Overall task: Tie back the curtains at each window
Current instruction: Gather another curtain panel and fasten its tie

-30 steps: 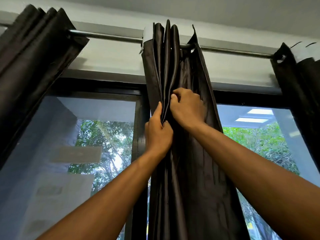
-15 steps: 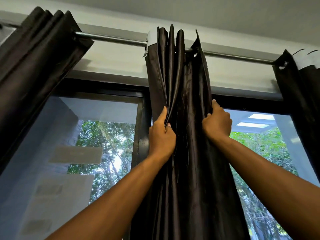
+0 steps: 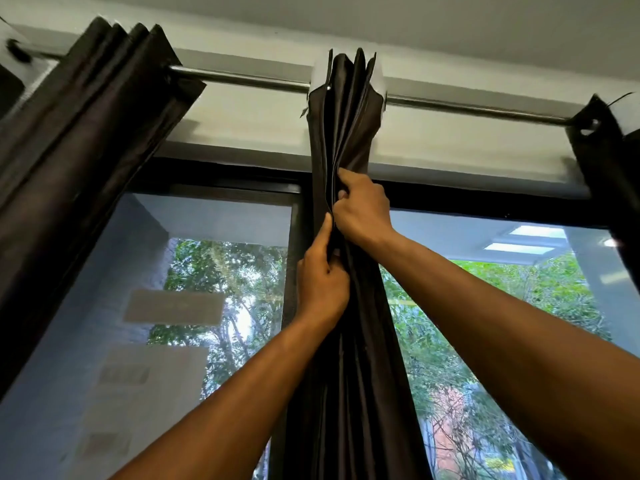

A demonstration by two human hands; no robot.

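Middle curtain [image 3: 346,133] bunched on rod [image 3: 242,77], between panes. Left hand [image 3: 320,282] and right hand [image 3: 362,211] both clamped on pleats. Fabric looks thin, limp, slick; likely slips. Best gripped around whole bundle, below hands.

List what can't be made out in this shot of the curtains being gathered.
- Head view: the middle curtain runs off the bottom edge, so its lower end is unseen.
- No tie-back shows anywhere.
- The left hand and right hand grip its folds; the fabric hides most of their fingers.
- The left curtain and right curtain are cut by the edges.
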